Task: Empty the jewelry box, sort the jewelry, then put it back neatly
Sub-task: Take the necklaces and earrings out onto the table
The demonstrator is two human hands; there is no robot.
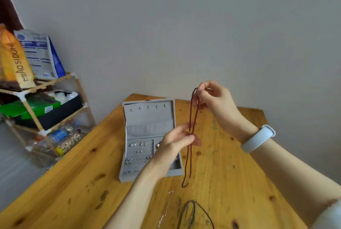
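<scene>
The right hand [212, 97] is raised above the wooden table [230, 173], with thumb and fingertips pinching the top of a dark red beaded necklace [191, 151]. The necklace hangs down from that pinch as a long doubled loop, and its lowest bend reaches close to the table surface, just right of the jewelry box [149, 136]. The left hand [175, 145] is lower, in front of the box, with thumb and fingers closed lightly on the hanging strands about midway along their length. The grey felt-lined jewelry box lies open on the table, its lid laid back toward the wall; a row of hooks and a gathered pocket show inside the lid. The base tray holds several small earrings [137, 144] set in ring-roll slots, and the compartments on its right side are partly hidden by the left hand. A thin silver chain [166, 208] and a dark cord necklace [191, 212] lie on the table near the lower edge. A pale wristband [258, 138] sits on the right wrist. A shelf rack [42, 110] with bags and boxes stands to the left.
</scene>
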